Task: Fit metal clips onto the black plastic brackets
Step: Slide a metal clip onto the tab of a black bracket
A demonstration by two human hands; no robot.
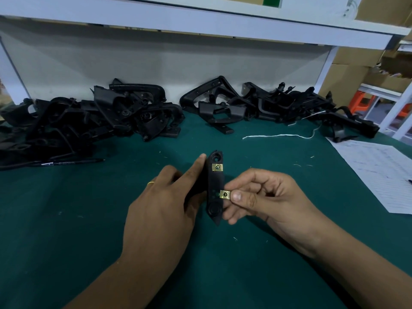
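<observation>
Pinching a small brass-coloured clip (225, 194) between thumb and fingers, the right hand (260, 197) pushes it onto the near edge of a bracket (215, 186), which the left hand (165, 204) grips from the side above the bench (89, 219). A second clip (217, 167) already sits at the far end. Bracket looks stiff, light, safest held by its long edges; clip looks thin, springy, probably slippery, so take it by the flat faces. Two piles of brackets (89, 117) lie beyond both hands; a paper (379, 170) lies right of the right hand.
</observation>
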